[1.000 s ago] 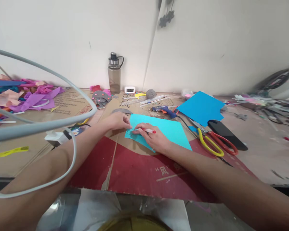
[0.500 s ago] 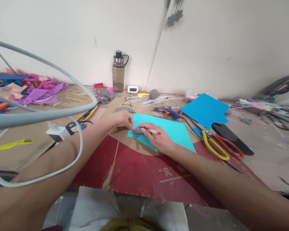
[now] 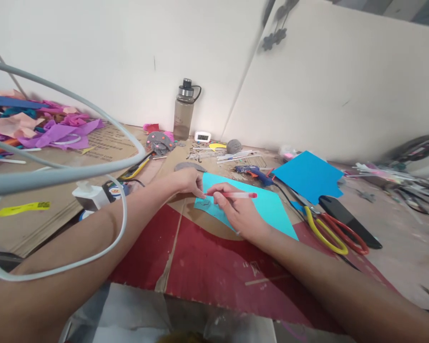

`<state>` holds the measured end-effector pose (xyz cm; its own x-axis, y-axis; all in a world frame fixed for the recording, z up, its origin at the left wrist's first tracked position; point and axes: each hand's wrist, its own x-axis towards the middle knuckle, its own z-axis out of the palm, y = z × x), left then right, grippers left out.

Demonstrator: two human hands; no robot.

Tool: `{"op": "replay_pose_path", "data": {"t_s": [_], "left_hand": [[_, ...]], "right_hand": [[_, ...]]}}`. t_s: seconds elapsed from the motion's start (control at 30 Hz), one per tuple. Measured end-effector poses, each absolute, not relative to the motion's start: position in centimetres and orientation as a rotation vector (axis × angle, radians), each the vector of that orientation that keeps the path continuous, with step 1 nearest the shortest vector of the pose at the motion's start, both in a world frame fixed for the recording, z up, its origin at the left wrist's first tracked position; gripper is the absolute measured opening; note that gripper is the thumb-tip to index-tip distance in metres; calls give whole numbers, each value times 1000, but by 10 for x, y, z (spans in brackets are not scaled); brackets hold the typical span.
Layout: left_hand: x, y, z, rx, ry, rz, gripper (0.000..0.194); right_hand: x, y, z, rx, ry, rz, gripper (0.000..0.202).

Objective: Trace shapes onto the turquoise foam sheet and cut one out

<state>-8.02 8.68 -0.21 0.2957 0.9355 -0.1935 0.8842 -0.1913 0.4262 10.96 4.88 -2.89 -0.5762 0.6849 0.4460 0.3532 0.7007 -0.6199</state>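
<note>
A light turquoise sheet (image 3: 271, 209) lies on the cardboard in front of me. My right hand (image 3: 241, 214) rests on it, fingers wrapped round a red pen (image 3: 248, 195) whose tip end points left. My left hand (image 3: 191, 182) is at the sheet's upper left corner, its fingertips pinched together close to the pen's tip; whatever they hold is too small to make out. Just below the fingertips a small greyish patch (image 3: 204, 203) shows on the sheet. A grey curved piece (image 3: 186, 166) lies behind my left hand.
Scissors (image 3: 327, 231), a black phone (image 3: 348, 221) and a blue sheet (image 3: 309, 175) lie right. A glue gun (image 3: 255, 174) and a bottle (image 3: 183, 112) stand behind. A white cable (image 3: 123, 209) loops over my left forearm, near a charger (image 3: 90, 196).
The view has tilted and shifted slightly. The pen now lies flatter in my right hand, with more of its barrel showing, and the greyish patch is more exposed.
</note>
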Motion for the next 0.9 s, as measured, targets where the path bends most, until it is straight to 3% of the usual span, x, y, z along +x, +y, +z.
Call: {"op": "replay_pose_path", "data": {"t_s": [0.9], "left_hand": [[-74,82,1,2146,1708,99,11]], "right_hand": [[89,53,-37,-913,-2330,528,19]]}}
